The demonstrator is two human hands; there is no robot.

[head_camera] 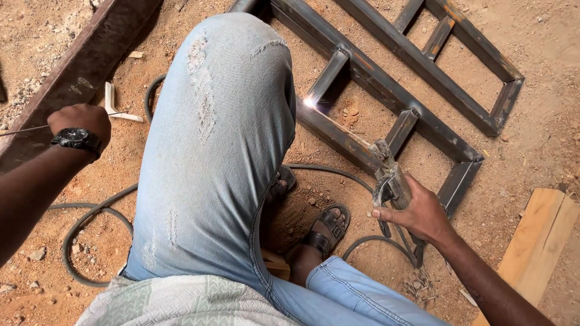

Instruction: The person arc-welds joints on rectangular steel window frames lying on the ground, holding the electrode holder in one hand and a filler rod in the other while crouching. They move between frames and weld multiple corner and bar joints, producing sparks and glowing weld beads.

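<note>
1. Right hand (417,212): fingers clamped on the electrode holder (389,181); rod tip sparks at the steel frame (386,102) joint on the ground.
2. Left hand (81,121): fist closed on a thin rod (24,129), beside the beam (72,78).
3. Judgement: a steady arc at the joint would serve best.

Right hand (418,212) extended forward low, fingers curled in tight grip, thumb on top, forearm angled in from lower right. Left hand (80,119) raised at left, closed in fist, wrist bent, forearm entering from left edge.
</note>
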